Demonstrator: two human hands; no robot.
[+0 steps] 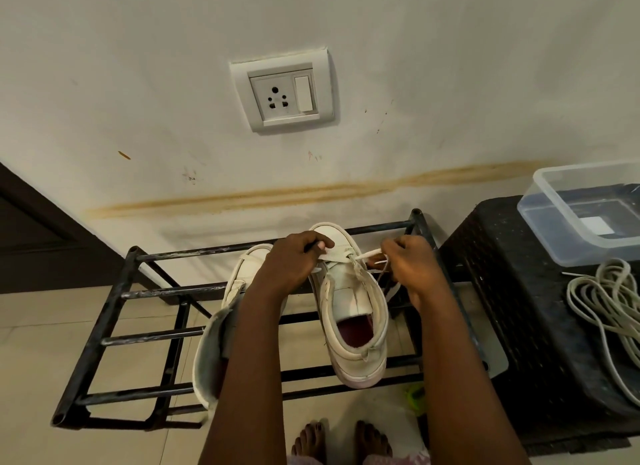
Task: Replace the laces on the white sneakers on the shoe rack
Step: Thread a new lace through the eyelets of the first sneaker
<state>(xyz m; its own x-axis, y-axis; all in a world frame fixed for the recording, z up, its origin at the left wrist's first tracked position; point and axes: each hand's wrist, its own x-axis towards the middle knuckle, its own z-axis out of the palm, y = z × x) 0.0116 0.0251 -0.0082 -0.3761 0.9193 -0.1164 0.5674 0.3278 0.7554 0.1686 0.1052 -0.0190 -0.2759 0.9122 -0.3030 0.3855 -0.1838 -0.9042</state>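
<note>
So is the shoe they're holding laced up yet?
Barely. The sneaker has lace only across its toe end, where the left hand and right hand hold it; the tongue behind is bare.

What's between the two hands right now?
In the head view, the front of the white sneaker lies between left hand and right hand, with the lace both pinch stretched across it.

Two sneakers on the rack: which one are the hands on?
The right sneaker, insole showing: left hand grips its front, right hand pinches its lace. The left sneaker sits behind the forearm.
</note>
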